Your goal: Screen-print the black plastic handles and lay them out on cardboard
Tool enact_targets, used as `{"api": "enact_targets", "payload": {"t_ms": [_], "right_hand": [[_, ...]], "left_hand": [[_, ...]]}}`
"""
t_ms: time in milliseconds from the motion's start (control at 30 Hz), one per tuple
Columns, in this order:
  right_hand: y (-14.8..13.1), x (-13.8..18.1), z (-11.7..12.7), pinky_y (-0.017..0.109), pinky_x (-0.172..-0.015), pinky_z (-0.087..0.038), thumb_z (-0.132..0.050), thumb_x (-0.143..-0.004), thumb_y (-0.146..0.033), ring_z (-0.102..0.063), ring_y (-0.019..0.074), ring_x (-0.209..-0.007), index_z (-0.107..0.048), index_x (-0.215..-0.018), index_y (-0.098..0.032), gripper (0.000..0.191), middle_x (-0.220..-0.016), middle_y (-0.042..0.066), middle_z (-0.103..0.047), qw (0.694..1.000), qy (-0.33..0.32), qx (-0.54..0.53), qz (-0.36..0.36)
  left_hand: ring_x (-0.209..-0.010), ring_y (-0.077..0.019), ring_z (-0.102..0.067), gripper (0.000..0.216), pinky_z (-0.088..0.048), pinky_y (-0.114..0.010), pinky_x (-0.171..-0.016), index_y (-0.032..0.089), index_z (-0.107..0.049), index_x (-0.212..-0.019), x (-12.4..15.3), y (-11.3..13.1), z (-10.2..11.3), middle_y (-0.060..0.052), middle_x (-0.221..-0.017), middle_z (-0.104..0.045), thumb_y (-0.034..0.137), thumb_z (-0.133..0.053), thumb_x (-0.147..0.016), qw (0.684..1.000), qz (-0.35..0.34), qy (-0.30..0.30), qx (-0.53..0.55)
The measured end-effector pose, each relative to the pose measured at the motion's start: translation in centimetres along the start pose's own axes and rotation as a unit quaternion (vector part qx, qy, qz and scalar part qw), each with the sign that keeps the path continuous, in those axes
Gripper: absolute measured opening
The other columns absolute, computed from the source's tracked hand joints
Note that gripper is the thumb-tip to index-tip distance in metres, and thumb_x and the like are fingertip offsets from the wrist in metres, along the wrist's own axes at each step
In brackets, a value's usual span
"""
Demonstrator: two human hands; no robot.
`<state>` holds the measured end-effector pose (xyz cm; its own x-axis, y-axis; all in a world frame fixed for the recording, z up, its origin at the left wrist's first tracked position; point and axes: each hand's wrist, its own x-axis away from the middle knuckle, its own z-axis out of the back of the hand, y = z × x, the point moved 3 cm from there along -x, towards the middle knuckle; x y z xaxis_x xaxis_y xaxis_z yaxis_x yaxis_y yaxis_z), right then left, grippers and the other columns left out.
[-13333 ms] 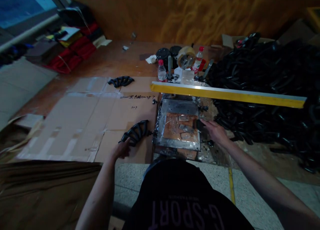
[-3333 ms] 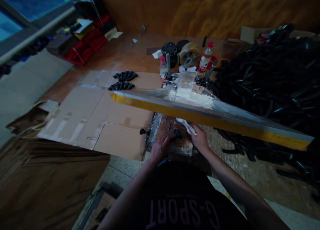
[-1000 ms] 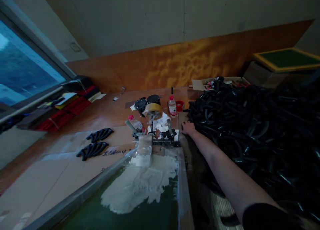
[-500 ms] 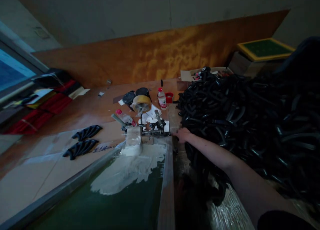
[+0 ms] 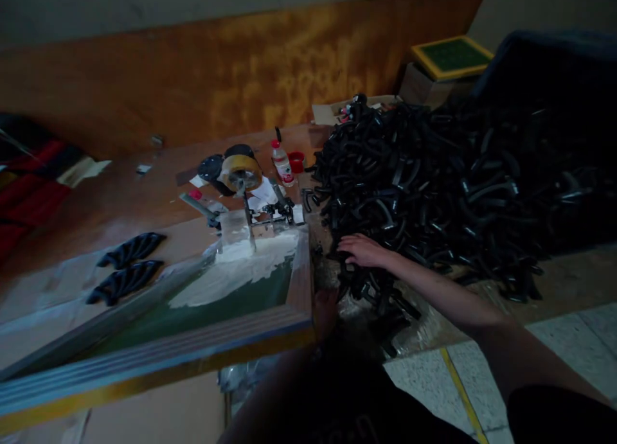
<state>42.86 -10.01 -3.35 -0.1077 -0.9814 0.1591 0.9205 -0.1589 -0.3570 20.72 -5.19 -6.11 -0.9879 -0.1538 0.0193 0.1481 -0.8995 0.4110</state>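
My right hand (image 5: 364, 250) rests on the near left part of a big heap of black curved plastic pieces (image 5: 414, 193). Its fingers are stretched out and somewhat apart, with nothing seen in them. In deep shadow beside the corner of a screen-printing frame (image 5: 301, 270) is my left hand (image 5: 328, 306), low and close to the heap's edge; its fingers are too dark to make out. Whitish paste (image 5: 231, 280) covers part of the frame's green mesh. A paste-smeared block (image 5: 236, 233) stands at the frame's far end, near a metal clamp (image 5: 282, 206).
On cardboard at left lie two rows of black curved pieces (image 5: 128, 264). Behind the frame are a tape roll (image 5: 241, 171), a red-capped bottle (image 5: 282, 164) and a red ring (image 5: 296, 161). A yellow-edged green screen (image 5: 453, 55) sits on a box. Tiled floor (image 5: 569, 347) shows at lower right.
The view has swung down and to the right. My right hand has moved from the table strip by the frame onto the black pieces, fingers spreading. My left hand has come dimly into sight.
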Motion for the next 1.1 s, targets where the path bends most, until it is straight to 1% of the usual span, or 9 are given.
{"api": "enact_targets", "payload": {"t_ms": [133, 267, 433, 633, 700, 767, 867, 933, 1100], "right_hand": [[-0.6, 7.9, 1.3, 0.028, -0.095, -0.044, -0.047, -0.092, -0.013, -0.062, 0.0181, -0.109, -0.070, -0.112, -0.022, 0.032, -0.114, 0.006, -0.070, 0.984, 0.104, 0.004, -0.146], [-2.5, 13.6, -1.7, 0.026, -0.079, -0.048, -0.043, -0.096, -0.023, -0.069, 0.0180, -0.090, -0.070, -0.114, -0.028, 0.033, -0.102, 0.003, -0.074, 0.955, 0.053, 0.013, -0.292], [-5.7, 13.9, -6.8, 0.031, -0.074, -0.049, -0.045, -0.098, -0.043, -0.070, 0.0254, -0.093, -0.066, -0.119, -0.025, 0.035, -0.099, 0.011, -0.074, 0.929, -0.051, 0.051, -0.363], [-8.0, 13.2, -6.9, 0.033, -0.075, -0.049, -0.036, -0.095, -0.013, -0.070, 0.0255, -0.088, -0.051, -0.134, -0.013, 0.042, -0.104, 0.018, -0.070, 0.902, 0.047, 0.058, -0.425], [-9.6, 12.1, -6.7, 0.034, -0.078, -0.050, -0.035, -0.094, -0.011, -0.069, 0.0258, -0.094, -0.041, -0.142, -0.011, 0.049, -0.113, 0.020, -0.068, 0.913, 0.095, 0.030, -0.394], [-12.2, 9.7, -7.0, 0.034, -0.085, -0.050, -0.036, -0.093, -0.011, -0.066, 0.0247, -0.105, -0.037, -0.147, -0.014, 0.054, -0.125, 0.018, -0.064, 0.944, 0.134, -0.004, -0.302], [-17.6, 4.4, -7.9, 0.031, -0.089, -0.050, -0.039, -0.092, -0.008, -0.063, 0.0207, -0.110, -0.049, -0.142, -0.023, 0.052, -0.135, 0.010, -0.059, 0.982, 0.139, -0.016, -0.123], [-20.8, 0.8, -8.6, 0.030, -0.086, -0.051, -0.042, -0.094, -0.010, -0.063, 0.0195, -0.106, -0.056, -0.137, -0.029, 0.049, -0.134, 0.006, -0.058, 0.992, 0.123, 0.003, -0.032], [-24.1, -5.3, -9.4, 0.036, -0.091, -0.048, -0.052, -0.096, -0.018, -0.056, 0.0233, -0.109, -0.063, -0.130, -0.031, 0.038, -0.113, 0.008, -0.064, 0.993, 0.092, 0.063, 0.027]], "left_hand": [[-0.122, -0.0262, -0.060, 0.037, -0.051, -0.044, -0.103, 0.015, -0.060, -0.125, 2.3, -0.5, -1.0, -0.014, -0.128, -0.066, 0.022, -0.060, -0.089, 0.999, -0.007, 0.037, 0.023], [-0.117, -0.0229, -0.063, 0.028, -0.053, -0.042, -0.101, 0.019, -0.063, -0.120, 5.2, -0.8, 0.8, -0.010, -0.123, -0.068, 0.027, -0.053, -0.094, 0.994, -0.005, 0.092, 0.066], [-0.107, -0.0221, -0.068, 0.026, -0.056, -0.038, -0.094, 0.019, -0.068, -0.112, 8.5, -2.1, 4.0, -0.010, -0.113, -0.073, 0.025, -0.050, -0.094, 0.986, 0.033, 0.116, 0.119], [-0.107, -0.0246, -0.068, 0.028, -0.055, -0.040, -0.093, 0.020, -0.070, -0.112, 13.1, -6.3, 7.1, -0.009, -0.114, -0.074, 0.031, -0.053, -0.092, 0.965, 0.159, 0.123, 0.167], [-0.106, -0.0244, -0.069, 0.030, -0.055, -0.038, -0.091, 0.021, -0.070, -0.112, 15.0, -8.0, 8.1, -0.008, -0.114, -0.074, 0.035, -0.052, -0.093, 0.953, 0.208, 0.133, 0.177], [-0.104, -0.0237, -0.069, 0.031, -0.054, -0.037, -0.090, 0.021, -0.071, -0.111, 16.6, -9.5, 9.1, -0.008, -0.112, -0.074, 0.037, -0.051, -0.093, 0.942, 0.234, 0.150, 0.189], [-0.102, -0.0233, -0.070, 0.031, -0.053, -0.035, -0.089, 0.021, -0.072, -0.108, 18.5, -11.6, 10.6, -0.007, -0.110, -0.075, 0.039, -0.051, -0.093, 0.928, 0.256, 0.176, 0.205], [-0.100, -0.0232, -0.071, 0.033, -0.053, -0.034, -0.086, 0.022, -0.072, -0.109, 19.4, -12.7, 11.5, -0.007, -0.109, -0.076, 0.040, -0.051, -0.092, 0.920, 0.273, 0.180, 0.218], [-0.093, -0.0219, -0.071, 0.035, -0.053, -0.032, -0.081, 0.021, -0.072, -0.109, 20.5, -15.5, 14.1, -0.006, -0.104, -0.076, 0.043, -0.051, -0.092, 0.908, 0.277, 0.214, 0.230]]}}
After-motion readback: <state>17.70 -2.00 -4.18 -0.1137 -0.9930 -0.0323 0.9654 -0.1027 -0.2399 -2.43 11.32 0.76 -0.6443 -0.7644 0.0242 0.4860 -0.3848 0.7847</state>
